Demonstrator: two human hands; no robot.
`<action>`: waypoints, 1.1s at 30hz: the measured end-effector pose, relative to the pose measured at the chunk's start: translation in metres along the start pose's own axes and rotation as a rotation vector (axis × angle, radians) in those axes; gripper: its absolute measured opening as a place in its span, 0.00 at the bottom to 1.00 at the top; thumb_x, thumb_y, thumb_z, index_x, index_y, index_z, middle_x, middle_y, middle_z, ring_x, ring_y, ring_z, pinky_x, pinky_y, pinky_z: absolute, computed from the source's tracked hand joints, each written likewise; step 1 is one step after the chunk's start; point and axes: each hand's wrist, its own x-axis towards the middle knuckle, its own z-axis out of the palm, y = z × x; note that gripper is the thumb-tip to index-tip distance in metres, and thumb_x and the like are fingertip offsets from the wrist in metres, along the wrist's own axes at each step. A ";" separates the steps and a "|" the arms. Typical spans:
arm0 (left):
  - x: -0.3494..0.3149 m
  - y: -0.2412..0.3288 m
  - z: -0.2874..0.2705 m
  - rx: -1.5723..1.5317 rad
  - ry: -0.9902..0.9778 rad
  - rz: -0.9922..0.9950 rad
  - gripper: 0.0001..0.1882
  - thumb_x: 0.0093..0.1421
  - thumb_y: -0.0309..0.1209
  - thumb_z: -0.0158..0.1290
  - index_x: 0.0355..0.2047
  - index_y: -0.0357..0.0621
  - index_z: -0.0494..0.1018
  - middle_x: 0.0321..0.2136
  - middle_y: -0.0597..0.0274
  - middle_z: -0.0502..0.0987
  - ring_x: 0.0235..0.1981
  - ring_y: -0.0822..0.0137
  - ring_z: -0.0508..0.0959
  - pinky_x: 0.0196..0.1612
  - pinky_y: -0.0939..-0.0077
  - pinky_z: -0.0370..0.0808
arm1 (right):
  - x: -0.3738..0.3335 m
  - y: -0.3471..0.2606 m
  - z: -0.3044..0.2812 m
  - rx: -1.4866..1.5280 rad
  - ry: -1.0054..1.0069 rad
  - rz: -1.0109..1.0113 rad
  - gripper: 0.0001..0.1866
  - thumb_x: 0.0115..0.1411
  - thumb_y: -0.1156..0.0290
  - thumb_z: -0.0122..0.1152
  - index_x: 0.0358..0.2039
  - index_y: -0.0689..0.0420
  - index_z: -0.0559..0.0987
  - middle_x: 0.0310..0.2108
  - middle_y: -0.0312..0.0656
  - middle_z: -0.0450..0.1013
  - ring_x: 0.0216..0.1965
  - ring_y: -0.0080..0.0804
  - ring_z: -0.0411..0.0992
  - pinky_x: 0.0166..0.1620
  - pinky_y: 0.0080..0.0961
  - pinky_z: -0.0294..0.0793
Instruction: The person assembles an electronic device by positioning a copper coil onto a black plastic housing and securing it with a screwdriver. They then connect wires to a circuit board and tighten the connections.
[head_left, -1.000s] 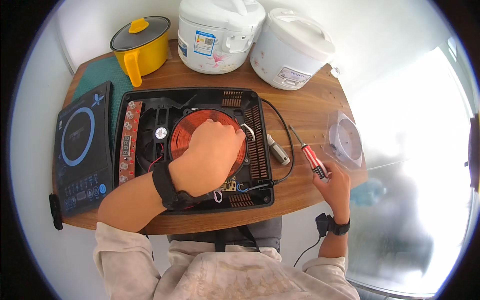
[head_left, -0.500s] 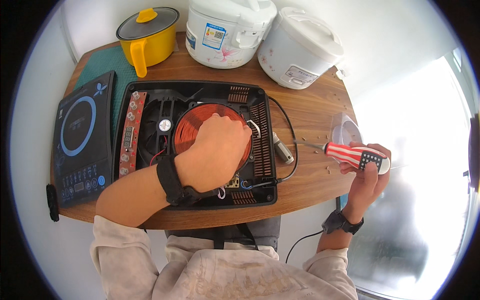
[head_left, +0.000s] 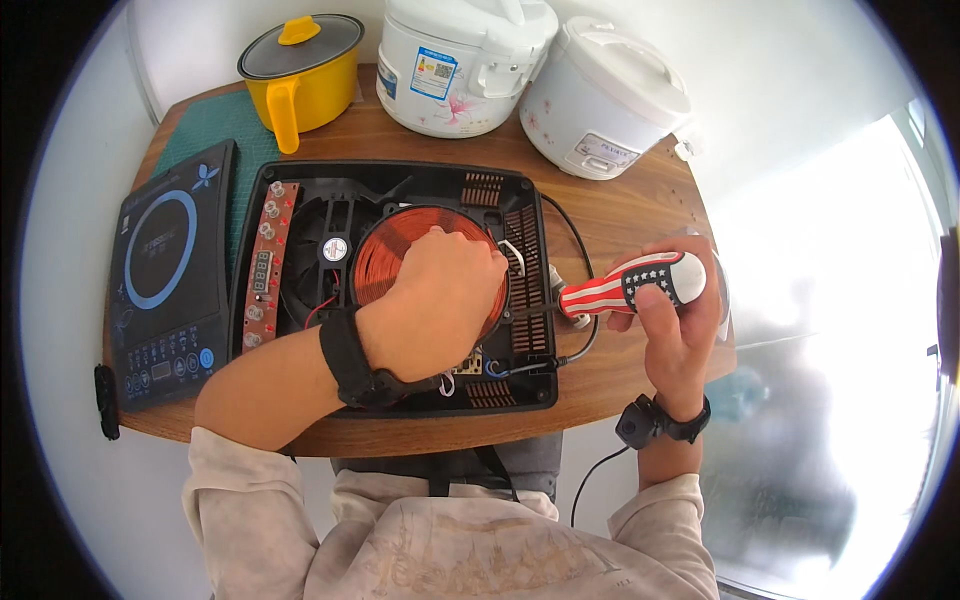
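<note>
At the far left of the tabletop (head_left: 600, 395), a dark panel (head_left: 170, 280) marked with a blue ring is laid face up, its upper part over a green mat (head_left: 212, 125). On the mat, a yellow pot (head_left: 312, 98) is set, covered by its lid. Toward the middle, a black housing (head_left: 390, 172) is laid open. Along its left side a reddish circuit board (head_left: 263, 298) is mounted, followed by a black fan (head_left: 308, 285) and a round copper coil (head_left: 385, 255). The coil is partly covered by the left hand (head_left: 440, 285), whose fingers are curled down over its right part; whether anything is pinched by that grip cannot be told. Behind the housing, a white rice cooker (head_left: 465, 75) is stood upright, with a second cooker (head_left: 600, 105) placed to its right. Beyond the housing's right edge, a grey-handled tool (head_left: 577, 319) is partly hidden by a screwdriver (head_left: 618, 288). The screwdriver's red, white and dark handle is clasped in the right hand (head_left: 680, 335), the grip being closed around it with the thumb laid along it. Its shaft is pointed leftward over the housing's slotted right side, near the coil; whether anything is touched by the tip cannot be made out.
</note>
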 end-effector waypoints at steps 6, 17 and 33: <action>0.002 0.000 -0.002 -0.014 -0.034 -0.005 0.31 0.48 0.30 0.71 0.53 0.39 0.74 0.34 0.51 0.83 0.41 0.48 0.83 0.41 0.59 0.81 | 0.000 0.005 0.003 0.030 0.021 0.026 0.13 0.62 0.79 0.58 0.47 0.62 0.71 0.36 0.41 0.80 0.29 0.20 0.78 0.31 0.19 0.80; 0.002 0.000 -0.002 -0.003 -0.030 -0.011 0.31 0.48 0.30 0.70 0.53 0.39 0.74 0.34 0.51 0.84 0.42 0.49 0.83 0.42 0.59 0.80 | 0.003 0.007 0.003 0.005 -0.053 -0.018 0.15 0.61 0.78 0.60 0.47 0.63 0.71 0.35 0.41 0.80 0.30 0.20 0.79 0.33 0.19 0.81; 0.002 0.002 -0.005 -0.029 -0.055 -0.022 0.31 0.49 0.30 0.71 0.53 0.38 0.74 0.35 0.50 0.83 0.42 0.48 0.83 0.42 0.58 0.80 | 0.002 0.011 0.002 -0.011 -0.014 -0.057 0.15 0.62 0.76 0.61 0.48 0.62 0.71 0.36 0.42 0.80 0.30 0.20 0.77 0.32 0.19 0.80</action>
